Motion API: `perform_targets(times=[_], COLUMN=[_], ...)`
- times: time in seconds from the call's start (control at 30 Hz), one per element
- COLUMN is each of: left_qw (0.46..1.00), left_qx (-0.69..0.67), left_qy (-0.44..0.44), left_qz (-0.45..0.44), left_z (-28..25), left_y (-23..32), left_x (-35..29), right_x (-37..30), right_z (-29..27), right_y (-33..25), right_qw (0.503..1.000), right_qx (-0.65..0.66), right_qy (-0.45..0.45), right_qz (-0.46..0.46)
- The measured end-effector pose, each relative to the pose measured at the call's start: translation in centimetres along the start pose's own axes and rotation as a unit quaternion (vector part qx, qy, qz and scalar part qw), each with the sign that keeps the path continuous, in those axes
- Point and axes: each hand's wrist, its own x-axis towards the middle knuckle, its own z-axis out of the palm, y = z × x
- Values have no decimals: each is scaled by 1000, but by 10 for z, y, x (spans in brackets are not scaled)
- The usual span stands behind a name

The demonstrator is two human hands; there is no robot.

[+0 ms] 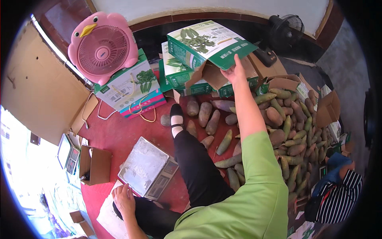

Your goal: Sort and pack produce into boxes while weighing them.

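Note:
My right hand (234, 73) is stretched out ahead, gripping the lower edge of a green-and-white carton (207, 40) printed with vegetables. This carton is tilted on top of other green-and-white cartons (174, 71), and its brown inner flaps hang open toward me. My left hand (124, 199) rests with loosely bent fingers on my left knee and holds nothing. Just beyond it is a platform scale (145, 163) with a whitish plate. Long green and purplish radishes (292, 135) are heaped on the right, with several loose ones by my right leg.
A pink animal-shaped fan (102, 49) stands on a printed gift carton (131, 87) at left. A black fan (287, 30) is at the back right. An open brown box (95, 165) and a second scale (68, 155) stand left. Another person (338, 191) sits at far right.

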Motion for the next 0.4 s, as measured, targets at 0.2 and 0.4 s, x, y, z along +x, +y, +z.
perform_targets(times=[0.2,0.4], left_qw=[1000,1000], left_qx=[-9,-7], left_qy=[-5,18], left_qz=[-17,0], left_z=[-4,-9], left_y=[1,-8], left_x=[-4,-11], right_x=[21,-45], right_z=[33,59], right_y=[7,7], right_qw=[999,986], right_qx=[34,-53], right_qy=[4,-156], right_qz=[26,-20])
